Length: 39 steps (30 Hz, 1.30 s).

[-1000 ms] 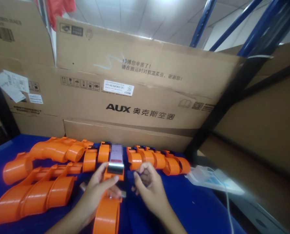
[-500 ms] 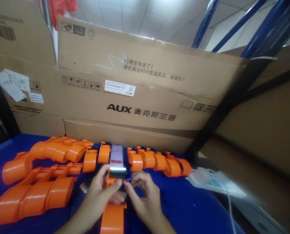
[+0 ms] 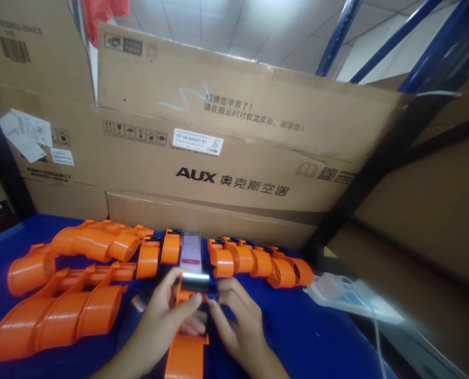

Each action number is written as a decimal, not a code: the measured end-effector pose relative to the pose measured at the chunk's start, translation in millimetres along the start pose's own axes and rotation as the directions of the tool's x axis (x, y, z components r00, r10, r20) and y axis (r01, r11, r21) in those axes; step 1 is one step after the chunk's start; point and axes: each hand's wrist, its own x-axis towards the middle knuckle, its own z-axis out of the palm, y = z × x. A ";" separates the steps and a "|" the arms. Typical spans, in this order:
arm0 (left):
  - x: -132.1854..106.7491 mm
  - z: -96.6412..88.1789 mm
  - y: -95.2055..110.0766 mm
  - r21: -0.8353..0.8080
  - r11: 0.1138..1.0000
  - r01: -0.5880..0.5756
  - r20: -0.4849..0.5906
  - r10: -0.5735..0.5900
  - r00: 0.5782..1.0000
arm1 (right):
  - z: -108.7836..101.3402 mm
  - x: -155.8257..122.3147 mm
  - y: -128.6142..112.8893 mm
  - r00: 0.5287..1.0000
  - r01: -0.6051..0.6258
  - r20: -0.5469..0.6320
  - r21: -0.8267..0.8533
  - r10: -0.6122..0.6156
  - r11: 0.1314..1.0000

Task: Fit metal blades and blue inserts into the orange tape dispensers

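My left hand (image 3: pixel 169 308) is wrapped round an orange tape dispenser (image 3: pixel 186 360), its thumb across the front. At the dispenser's top is a dark, shiny plate with a toothed edge (image 3: pixel 195 281). My right hand (image 3: pixel 242 313) pinches a small blue part (image 3: pixel 212 289) against the right side of this head, thumb below and fingers above. Whether the blue part is fixed there I cannot tell. Behind the hands stands a phone (image 3: pixel 191 251) with a lit screen. A blurred shiny piece (image 3: pixel 138 302) lies left of my left wrist.
Orange tape dispensers without blue parts (image 3: pixel 58 318) lie in rows at left. Several with blue parts (image 3: pixel 242 258) line the back right. They rest on a blue surface (image 3: pixel 297 337). Cardboard (image 3: pixel 234 158) walls the back. A clear plastic bag (image 3: pixel 337 292) and white cable (image 3: pixel 376 331) are at right.
The blue part now shows more at the right of the head, with my right fingers closed over it. The whole view has shifted slightly; the left hand keeps its hold.
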 end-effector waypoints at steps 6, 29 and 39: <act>1.0 1.8 0.5 -0.038 0.999 0.022 -0.014 -0.023 1.000 | -2.6 0.7 3.5 0.997 0.022 0.074 -0.014 -0.021 1.000; -1.6 2.8 6.5 -0.201 0.972 0.122 0.066 -0.111 0.992 | -9.8 1.1 -5.1 0.998 -0.060 0.031 0.165 0.056 0.985; -4.8 2.1 -3.3 -0.321 0.907 0.271 0.346 -0.154 0.925 | -9.0 8.5 -1.6 0.809 -0.588 0.418 0.585 0.413 0.559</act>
